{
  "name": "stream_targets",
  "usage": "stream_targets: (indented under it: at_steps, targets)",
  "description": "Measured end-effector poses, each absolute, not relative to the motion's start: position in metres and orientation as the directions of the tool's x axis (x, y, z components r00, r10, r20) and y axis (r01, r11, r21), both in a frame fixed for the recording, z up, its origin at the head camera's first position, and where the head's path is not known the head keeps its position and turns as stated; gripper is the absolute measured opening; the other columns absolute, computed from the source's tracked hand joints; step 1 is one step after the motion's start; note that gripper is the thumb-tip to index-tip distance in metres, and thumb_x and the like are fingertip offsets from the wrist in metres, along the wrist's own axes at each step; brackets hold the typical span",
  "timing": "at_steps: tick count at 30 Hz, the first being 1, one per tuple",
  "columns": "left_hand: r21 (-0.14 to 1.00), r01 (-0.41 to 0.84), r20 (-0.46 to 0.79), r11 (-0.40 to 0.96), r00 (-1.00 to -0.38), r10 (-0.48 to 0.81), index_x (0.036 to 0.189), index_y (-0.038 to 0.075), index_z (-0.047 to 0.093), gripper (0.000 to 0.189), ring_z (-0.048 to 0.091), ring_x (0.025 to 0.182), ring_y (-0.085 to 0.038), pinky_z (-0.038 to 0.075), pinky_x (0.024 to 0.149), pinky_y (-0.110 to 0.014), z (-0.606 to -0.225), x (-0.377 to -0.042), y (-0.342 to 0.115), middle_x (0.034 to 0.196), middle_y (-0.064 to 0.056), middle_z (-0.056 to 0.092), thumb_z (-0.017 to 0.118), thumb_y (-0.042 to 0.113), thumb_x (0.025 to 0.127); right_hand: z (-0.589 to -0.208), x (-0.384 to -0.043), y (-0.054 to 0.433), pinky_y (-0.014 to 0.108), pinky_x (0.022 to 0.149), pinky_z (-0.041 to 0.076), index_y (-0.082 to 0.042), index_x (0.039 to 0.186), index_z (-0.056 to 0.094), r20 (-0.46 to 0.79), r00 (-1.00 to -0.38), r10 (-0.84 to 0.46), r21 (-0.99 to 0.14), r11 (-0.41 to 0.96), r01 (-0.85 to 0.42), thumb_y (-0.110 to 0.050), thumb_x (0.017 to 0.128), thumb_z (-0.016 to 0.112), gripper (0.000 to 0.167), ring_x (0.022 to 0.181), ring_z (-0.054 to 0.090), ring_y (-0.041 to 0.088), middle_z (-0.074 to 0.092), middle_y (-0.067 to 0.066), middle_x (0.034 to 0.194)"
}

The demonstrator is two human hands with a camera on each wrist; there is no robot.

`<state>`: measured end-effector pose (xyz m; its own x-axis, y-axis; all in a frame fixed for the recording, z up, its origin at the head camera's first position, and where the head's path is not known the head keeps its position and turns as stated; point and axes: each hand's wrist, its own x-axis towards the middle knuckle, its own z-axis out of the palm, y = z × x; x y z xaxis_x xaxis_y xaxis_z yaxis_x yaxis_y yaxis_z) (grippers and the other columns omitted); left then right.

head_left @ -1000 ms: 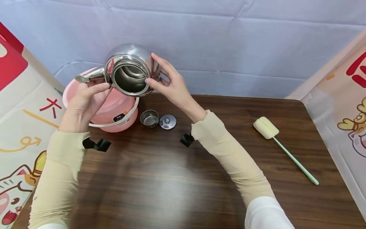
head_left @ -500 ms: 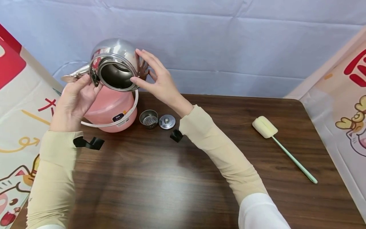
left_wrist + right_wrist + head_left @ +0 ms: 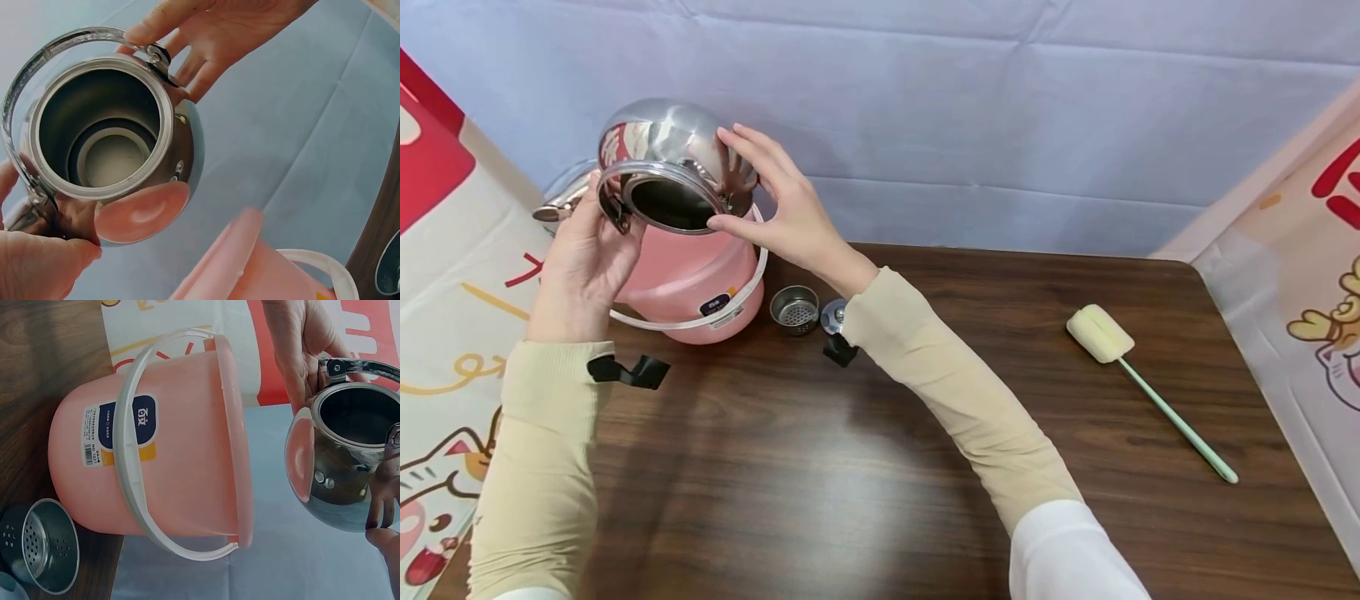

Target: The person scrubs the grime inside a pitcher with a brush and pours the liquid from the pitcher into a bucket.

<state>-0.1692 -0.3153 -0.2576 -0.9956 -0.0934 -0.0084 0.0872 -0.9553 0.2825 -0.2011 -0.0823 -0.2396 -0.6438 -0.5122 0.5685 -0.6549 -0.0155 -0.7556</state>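
Note:
A shiny steel teapot [image 3: 662, 137] is held up over the pink bucket [image 3: 692, 279], tilted so that its lidless mouth faces toward me and down. My left hand [image 3: 580, 262] grips it on the left, at the base of the spout [image 3: 25, 215]. On the other side my right hand [image 3: 790, 212] holds the round body, thumb by the rim and fingers spread over the steel. The hoop handle [image 3: 65, 40] hangs swung to one side of the mouth. In the left wrist view the bare inside shows down to a pale bottom.
A perforated strainer [image 3: 794, 310] stands beside the bucket, with the teapot lid [image 3: 832, 315] partly hidden by my right cuff. A sponge brush [image 3: 1101, 333] with a green handle lies at the table's right. Cloth hangs behind and at both sides.
Both hands have carried the teapot left, further over the bucket. Its mouth has tipped further downward. Strainer, lid and brush lie where they were.

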Motion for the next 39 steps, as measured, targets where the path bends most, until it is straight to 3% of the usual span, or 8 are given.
stream_targets:
  at_steps: [9,14,19,25,32,39]
  targets:
    - [0.245,0.063,-0.080,-0.968,-0.993,-0.085,0.129,0.000,0.045,0.048,0.058,0.096,-0.028,0.042,0.094,-0.034,-0.260,-0.167,-0.321,0.121,-0.013,0.053,0.059,-0.004,0.083,-0.255,-0.221,-0.096,0.011,0.100,0.024,-0.001,0.139,0.034,0.555,-0.642,-0.530,-0.758,-0.005,-0.652,-0.010,0.069,0.079,0.083,0.127,0.028,0.003,0.029,0.009,0.142]
    - [0.232,0.075,-0.132,-0.970,-0.985,-0.108,0.128,0.005,0.045,0.048,0.054,0.106,-0.024,0.043,0.093,-0.035,-0.261,-0.167,-0.322,0.125,-0.010,0.050,0.061,0.000,0.083,-0.266,-0.232,-0.103,0.012,0.102,0.023,-0.001,0.139,0.034,0.622,-0.578,-0.528,-0.671,0.020,-0.741,-0.016,0.069,0.079,0.084,0.128,0.027,0.004,0.029,0.010,0.142]
    - [0.246,0.054,-0.157,-0.968,-0.983,-0.095,0.124,0.010,0.050,0.043,0.053,0.109,-0.021,0.039,0.095,-0.030,-0.265,-0.166,-0.325,0.120,-0.009,0.056,0.062,0.006,0.084,-0.271,-0.233,-0.106,0.014,0.103,0.021,0.002,0.138,0.034,0.678,-0.510,-0.529,-0.580,0.042,-0.814,-0.017,0.070,0.078,0.083,0.130,0.025,0.007,0.029,0.013,0.141]
    - [0.251,0.024,-0.139,-0.968,-0.988,-0.060,0.123,0.010,0.054,0.039,0.052,0.111,-0.019,0.035,0.099,-0.027,-0.266,-0.165,-0.326,0.119,-0.008,0.058,0.062,0.010,0.085,-0.275,-0.231,-0.110,0.015,0.102,0.021,0.002,0.138,0.033,0.673,-0.510,-0.535,-0.571,0.063,-0.819,-0.010,0.069,0.077,0.082,0.132,0.019,0.009,0.023,0.015,0.143]
    - [0.391,-0.031,-0.111,-0.920,-0.994,-0.013,0.128,0.013,0.049,0.041,0.049,0.113,-0.018,0.030,0.101,-0.025,-0.264,-0.165,-0.325,0.123,-0.005,0.054,0.059,0.021,0.089,-0.277,-0.229,-0.114,0.014,0.102,0.022,0.004,0.139,0.029,0.679,-0.491,-0.546,-0.557,0.054,-0.829,-0.006,0.069,0.075,0.084,0.132,0.021,0.011,0.023,0.016,0.142]
    - [0.502,-0.141,-0.165,-0.853,-0.984,0.066,0.129,0.010,0.047,0.050,0.045,0.117,-0.017,0.029,0.102,-0.027,-0.265,-0.164,-0.329,0.126,-0.005,0.048,0.057,0.037,0.088,-0.279,-0.230,-0.116,0.014,0.100,0.026,0.009,0.136,0.030,0.729,-0.380,-0.569,-0.443,0.031,-0.896,0.003,0.070,0.069,0.077,0.134,0.017,0.013,0.023,0.020,0.141]
